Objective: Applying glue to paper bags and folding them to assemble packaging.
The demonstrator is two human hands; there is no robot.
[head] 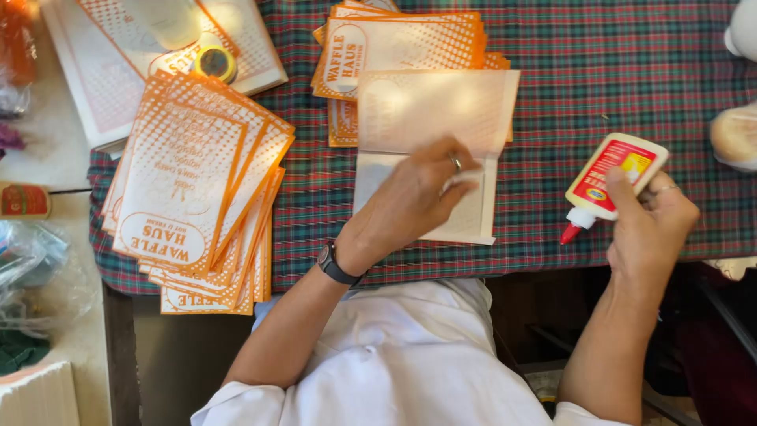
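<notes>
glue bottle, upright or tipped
Tipped: the glue bottle slants in the right hand, red nozzle pointing down-left over the plaid cloth.

Looks like a home craft setup, not a shop floor: I'm sitting at a table with a plaid tablecloth [599, 71], stacks of orange-printed paper sleeves [193, 197] fanned out, a white glue bottle [611, 177], plastic bags [31, 268] cluttering the side counter.

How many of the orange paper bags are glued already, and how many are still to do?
No exact count shows. The left hand presses a pale unfolded paper sheet; the right hand holds a white glue bottle with a red label. Two stacks of orange printed sheets lie nearby; which stack is finished, I cannot tell.
</notes>
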